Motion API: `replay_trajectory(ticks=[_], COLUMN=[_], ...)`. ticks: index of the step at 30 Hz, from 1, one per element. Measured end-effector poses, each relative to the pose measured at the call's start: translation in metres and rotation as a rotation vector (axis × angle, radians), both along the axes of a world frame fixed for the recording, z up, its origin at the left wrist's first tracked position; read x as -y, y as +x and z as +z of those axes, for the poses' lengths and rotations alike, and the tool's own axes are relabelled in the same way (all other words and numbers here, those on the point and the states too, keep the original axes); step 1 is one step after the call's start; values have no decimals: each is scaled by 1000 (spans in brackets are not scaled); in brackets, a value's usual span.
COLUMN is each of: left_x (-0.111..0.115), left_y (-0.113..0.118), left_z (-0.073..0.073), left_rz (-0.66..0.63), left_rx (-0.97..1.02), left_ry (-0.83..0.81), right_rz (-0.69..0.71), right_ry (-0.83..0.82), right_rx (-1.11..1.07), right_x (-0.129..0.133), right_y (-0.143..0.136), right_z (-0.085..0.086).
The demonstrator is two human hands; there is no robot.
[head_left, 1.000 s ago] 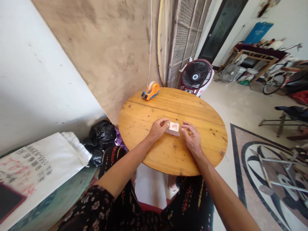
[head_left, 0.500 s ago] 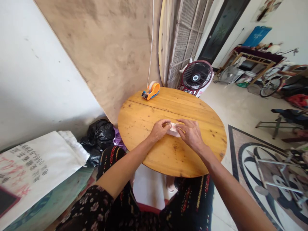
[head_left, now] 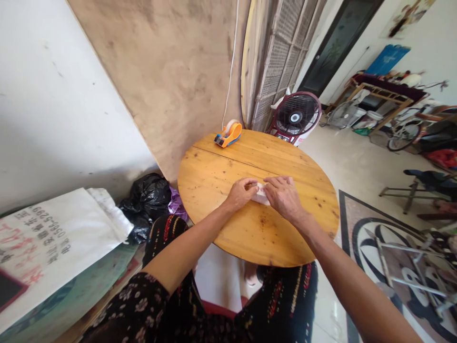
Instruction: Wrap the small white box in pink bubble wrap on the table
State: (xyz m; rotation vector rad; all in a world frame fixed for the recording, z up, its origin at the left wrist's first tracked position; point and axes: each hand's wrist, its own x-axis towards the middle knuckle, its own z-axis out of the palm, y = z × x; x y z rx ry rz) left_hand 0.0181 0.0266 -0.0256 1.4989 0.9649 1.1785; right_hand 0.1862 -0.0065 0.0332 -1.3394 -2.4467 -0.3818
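Observation:
A small white box (head_left: 260,196) with faint reddish marks sits on the round wooden table (head_left: 214,181). My left hand (head_left: 241,194) grips its left end, thumb on the top and fingers curled at the far side. On the right end my right hand (head_left: 283,196) is closed in the same way, its thumb and fingertips pressed on the top edge. Both hands cover parts of the box, so its ends are hidden. At the table's far left edge stands an orange tape dispenser (head_left: 230,134) holding a roll of tape.
A fan (head_left: 295,116) stands behind the table on the right. Black plastic bags (head_left: 148,202) and a white printed sack (head_left: 64,238) lie on the left. A plywood board (head_left: 160,71) leans behind the table. A metal frame (head_left: 410,276) is on the floor at right.
The view has shifted slightly. My right fingers have drawn in closer over the box's top, covering more of the reddish mark. My left hand keeps its grip.

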Motion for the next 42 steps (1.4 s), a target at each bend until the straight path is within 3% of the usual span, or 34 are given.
replay_trajectory(ticks=[14,25,33,42], left_x=[0,7,5,6], left_y=[0,1,2,0], left_z=[1,10,3,-1], left_rz=[11,-24,-80,-140], left_rx=[-27,-190,-136,-208], left_ry=[-22,23,116,162], right_rz=[-128,-142,-165,-158], right_ry=[-101,-90,-91,-37], right_rx=[-365,-278,-311,-387], right_x=[-16,-22,-13,-13], right_y=[10,3,1,7], right_z=[-1,12,28,42])
